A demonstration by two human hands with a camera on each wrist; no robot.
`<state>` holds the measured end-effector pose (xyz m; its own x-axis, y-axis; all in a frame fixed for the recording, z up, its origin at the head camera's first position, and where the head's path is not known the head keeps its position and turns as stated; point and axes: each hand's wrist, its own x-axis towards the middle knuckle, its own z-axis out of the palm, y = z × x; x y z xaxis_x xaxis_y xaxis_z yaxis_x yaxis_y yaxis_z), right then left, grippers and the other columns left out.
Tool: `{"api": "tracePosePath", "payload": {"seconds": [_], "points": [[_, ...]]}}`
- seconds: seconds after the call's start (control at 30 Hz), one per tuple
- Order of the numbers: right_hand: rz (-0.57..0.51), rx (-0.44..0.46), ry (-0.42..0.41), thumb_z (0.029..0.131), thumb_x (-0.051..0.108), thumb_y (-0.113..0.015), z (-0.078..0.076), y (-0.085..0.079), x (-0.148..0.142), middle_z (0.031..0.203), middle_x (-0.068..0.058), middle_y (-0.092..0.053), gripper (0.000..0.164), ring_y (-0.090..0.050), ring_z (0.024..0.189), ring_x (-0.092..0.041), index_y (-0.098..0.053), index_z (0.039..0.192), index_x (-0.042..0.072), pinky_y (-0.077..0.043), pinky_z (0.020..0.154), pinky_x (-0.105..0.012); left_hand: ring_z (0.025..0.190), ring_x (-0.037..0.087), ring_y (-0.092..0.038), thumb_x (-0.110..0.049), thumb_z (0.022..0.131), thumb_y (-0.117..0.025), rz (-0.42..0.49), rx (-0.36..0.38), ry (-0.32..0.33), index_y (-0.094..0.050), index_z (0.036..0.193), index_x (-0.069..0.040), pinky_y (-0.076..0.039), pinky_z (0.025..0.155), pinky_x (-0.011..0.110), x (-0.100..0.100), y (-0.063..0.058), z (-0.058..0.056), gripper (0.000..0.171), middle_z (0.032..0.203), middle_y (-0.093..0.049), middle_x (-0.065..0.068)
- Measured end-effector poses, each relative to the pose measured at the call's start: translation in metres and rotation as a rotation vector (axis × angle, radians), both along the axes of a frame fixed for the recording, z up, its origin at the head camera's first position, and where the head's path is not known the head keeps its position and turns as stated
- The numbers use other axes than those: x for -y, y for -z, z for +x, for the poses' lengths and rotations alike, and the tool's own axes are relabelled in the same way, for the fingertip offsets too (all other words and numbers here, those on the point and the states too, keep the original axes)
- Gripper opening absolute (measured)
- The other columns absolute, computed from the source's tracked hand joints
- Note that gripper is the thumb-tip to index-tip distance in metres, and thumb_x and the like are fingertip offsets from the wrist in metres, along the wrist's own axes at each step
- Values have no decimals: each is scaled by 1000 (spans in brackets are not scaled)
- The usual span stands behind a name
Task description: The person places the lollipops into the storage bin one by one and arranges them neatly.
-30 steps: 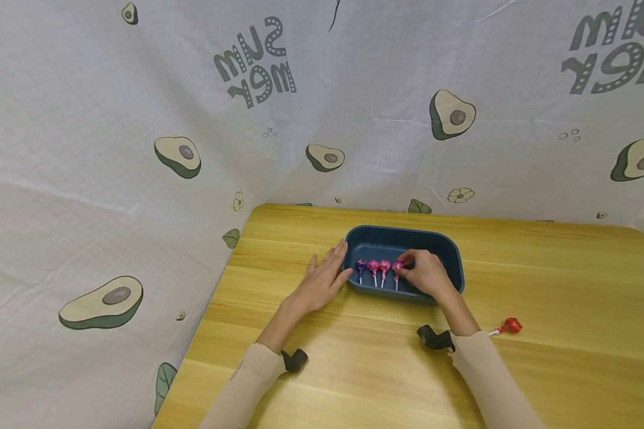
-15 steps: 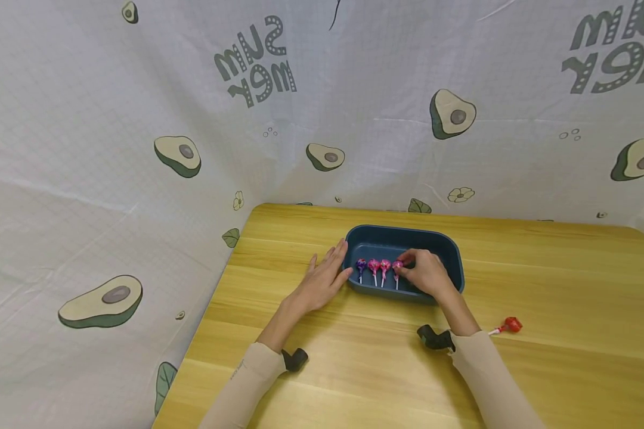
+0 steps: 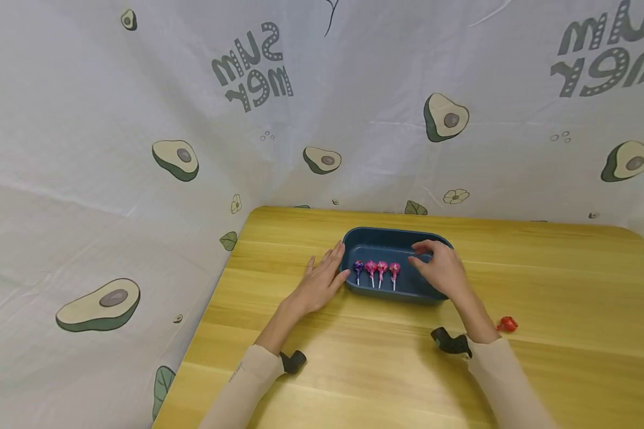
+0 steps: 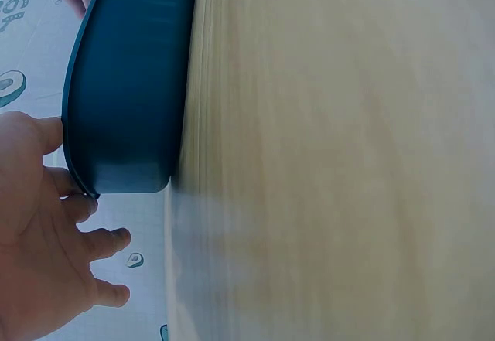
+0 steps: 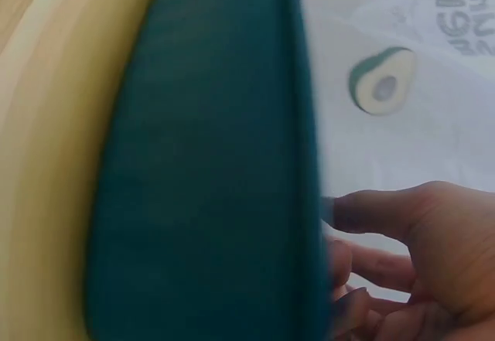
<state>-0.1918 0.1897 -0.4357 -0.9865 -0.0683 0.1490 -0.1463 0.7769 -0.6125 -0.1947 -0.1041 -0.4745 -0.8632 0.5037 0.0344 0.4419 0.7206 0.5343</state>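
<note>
A dark blue rectangular tray [image 3: 378,252] stands on the wooden table, with lollipops in a row along its near left part. One is purple [image 3: 358,266]; to its right lie three with pink wrappers [image 3: 382,267]. All their sticks point toward the near wall. My left hand [image 3: 318,286] rests against the tray's left end, fingers extended; in the left wrist view its fingertips [image 4: 83,206] are at the rim. Over the right half of the tray is my right hand [image 3: 442,271], thumb and forefinger apart, holding nothing. The right wrist view shows it partly behind the tray wall [image 5: 209,163].
A red lollipop [image 3: 508,324] lies on the table [image 3: 569,286] just right of my right wrist, its stick mostly hidden by the forearm. A white curtain [image 3: 375,89] with avocado prints hangs behind the table and along its left side.
My right hand has let go of the rightmost pink lollipop and moved right, its fingers spreading. That lollipop stays in the row. My left hand keeps its place at the tray; the head view shifted slightly.
</note>
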Motion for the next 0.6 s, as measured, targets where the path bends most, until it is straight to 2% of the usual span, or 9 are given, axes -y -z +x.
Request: {"api": "tracePosePath", "payload": {"seconds": [0.1, 0.2, 0.33, 0.47, 0.53, 0.6], "points": [[-31, -17, 38, 97, 15, -71, 14, -7, -20, 115, -28, -70, 36, -50, 53, -16, -67, 126, -6, -39, 50, -29, 162, 34, -18, -45, 114, -30, 9, -1, 1, -6, 168, -12, -6, 126, 69, 0, 1, 0, 68, 176, -6, 3], [-76, 3, 70, 101, 21, -68, 32, -7, -47, 120, -28, -68, 41, -53, 49, -11, -64, 131, -5, -37, 44, -28, 162, 34, -17, -46, 114, -29, 12, 5, 2, -5, 168, -12, -5, 127, 68, 0, 1, 1, 68, 176, -6, 3], [-99, 55, 110, 103, 29, -64, 58, 3, -87, 127, -30, -64, 48, -59, 53, -10, -60, 136, -5, -39, 43, -29, 162, 34, -16, -47, 113, -27, 1, 8, 2, -3, 168, -13, -4, 127, 68, 1, 1, 0, 69, 176, -3, 1], [-47, 97, 151, 105, 32, -60, 79, 17, -125, 131, -33, -62, 51, -57, 53, -6, -57, 138, -6, -39, 43, -29, 162, 33, -15, -49, 113, -27, -2, 11, 6, -1, 168, -14, -3, 127, 67, 0, 2, -1, 69, 176, -2, 0], [-8, 127, 153, 105, 31, -59, 88, 21, -141, 131, -36, -61, 52, -64, 60, -10, -55, 139, -8, -42, 47, -28, 162, 33, -15, -49, 113, -27, -4, 9, 6, -1, 168, -14, -3, 128, 67, 0, 2, -1, 70, 176, -2, 1], [38, 176, 145, 106, 31, -58, 94, 22, -152, 131, -38, -60, 54, -74, 78, -25, -53, 140, -10, -47, 53, -29, 162, 33, -16, -49, 113, -27, -6, 5, 5, -2, 168, -14, -3, 128, 67, 0, 1, -1, 70, 176, -3, 1]]}}
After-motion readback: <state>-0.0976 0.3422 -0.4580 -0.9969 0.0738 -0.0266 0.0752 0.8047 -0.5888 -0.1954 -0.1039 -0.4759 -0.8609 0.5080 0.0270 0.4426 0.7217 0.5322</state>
